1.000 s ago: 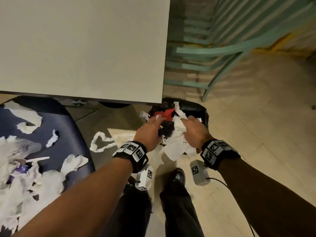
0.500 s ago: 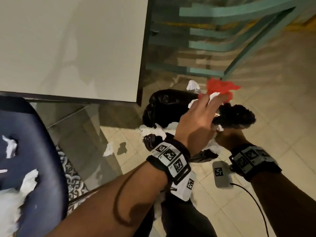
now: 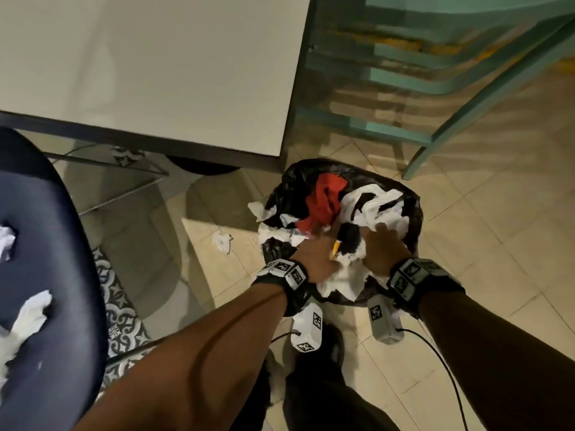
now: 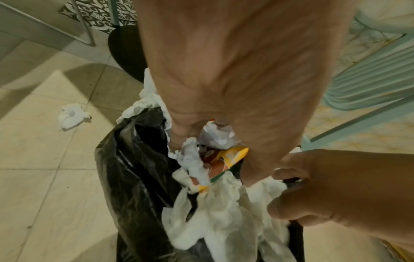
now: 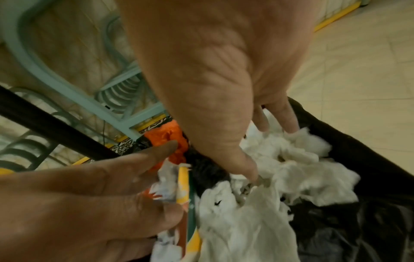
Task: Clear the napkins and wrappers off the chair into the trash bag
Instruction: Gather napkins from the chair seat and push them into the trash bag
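A black trash bag stands open on the floor tiles, stuffed with white napkins and a red wrapper. My left hand is at the bag's mouth and pinches a yellow wrapper and torn napkins between thumb and fingers. My right hand is beside it, thumb and fingers dug into the white napkins in the bag. A black clump sits between the hands. The navy chair at the left holds more napkins.
A crumpled napkin lies on the floor left of the bag. The pale table overhangs just behind the bag. A teal chair stands at the back right. My legs and shoes are right below the bag.
Both hands have come down from above the bag to its mouth. The red wrapper, held up half a second ago, now lies inside the bag.
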